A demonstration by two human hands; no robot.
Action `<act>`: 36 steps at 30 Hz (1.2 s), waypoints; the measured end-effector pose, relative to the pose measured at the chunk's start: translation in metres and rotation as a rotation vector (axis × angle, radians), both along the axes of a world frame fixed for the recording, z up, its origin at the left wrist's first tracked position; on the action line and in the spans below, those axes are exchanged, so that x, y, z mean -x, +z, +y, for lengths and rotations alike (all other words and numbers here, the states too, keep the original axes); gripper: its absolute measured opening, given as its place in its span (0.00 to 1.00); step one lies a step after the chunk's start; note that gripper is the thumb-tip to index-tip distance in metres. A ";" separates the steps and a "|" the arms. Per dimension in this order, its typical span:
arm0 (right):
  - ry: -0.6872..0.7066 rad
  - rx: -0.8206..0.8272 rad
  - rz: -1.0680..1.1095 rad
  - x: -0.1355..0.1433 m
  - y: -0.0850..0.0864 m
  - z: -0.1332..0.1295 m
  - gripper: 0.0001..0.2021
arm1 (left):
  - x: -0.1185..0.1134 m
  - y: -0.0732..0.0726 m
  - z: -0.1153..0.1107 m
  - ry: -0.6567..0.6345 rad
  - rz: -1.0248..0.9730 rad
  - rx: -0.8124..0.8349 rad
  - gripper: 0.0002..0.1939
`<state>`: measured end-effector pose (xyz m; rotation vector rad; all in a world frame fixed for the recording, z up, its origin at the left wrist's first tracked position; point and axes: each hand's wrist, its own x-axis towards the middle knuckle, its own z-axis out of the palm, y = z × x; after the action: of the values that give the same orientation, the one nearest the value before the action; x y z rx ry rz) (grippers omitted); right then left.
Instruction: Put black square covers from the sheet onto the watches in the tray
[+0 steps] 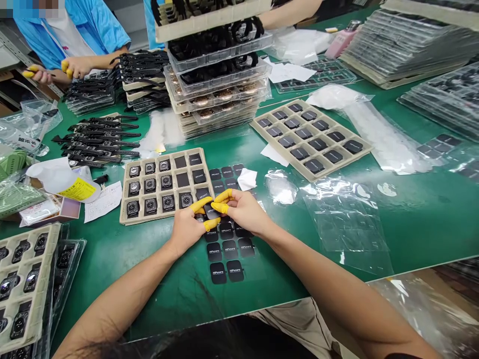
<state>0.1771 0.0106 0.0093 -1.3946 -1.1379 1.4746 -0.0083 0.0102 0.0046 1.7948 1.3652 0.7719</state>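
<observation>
Between both hands a black smartwatch body [212,211] is held, its dark face turned up. My left hand [189,227] grips its left side, with yellow finger covers on the thumb and finger. My right hand [245,212], also in yellow finger covers, pinches at its upper right edge; anything thin between those fingertips is hidden. Beneath the hands lies a clear sheet of black square screen films [229,248] printed "HiFuture". Just left of it, a beige tray [157,218] holds several watch bodies, some back up and some with printed films on top.
Another beige tray of film-covered watches [310,174] lies right of centre. Stacked trays [220,94] rise behind. A white bottle [63,179] lies at left, near strapped watches [103,139]. Clear plastic sheets [348,224] lie right. A co-worker's gloved-finger hands [77,67] show at far left.
</observation>
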 end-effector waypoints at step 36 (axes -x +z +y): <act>-0.059 0.086 0.138 0.003 0.005 0.000 0.17 | -0.001 0.003 -0.001 -0.025 -0.006 -0.007 0.29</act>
<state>0.1741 0.0105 0.0147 -1.3500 -0.9497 1.5678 -0.0074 0.0093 0.0072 1.8105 1.3356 0.7695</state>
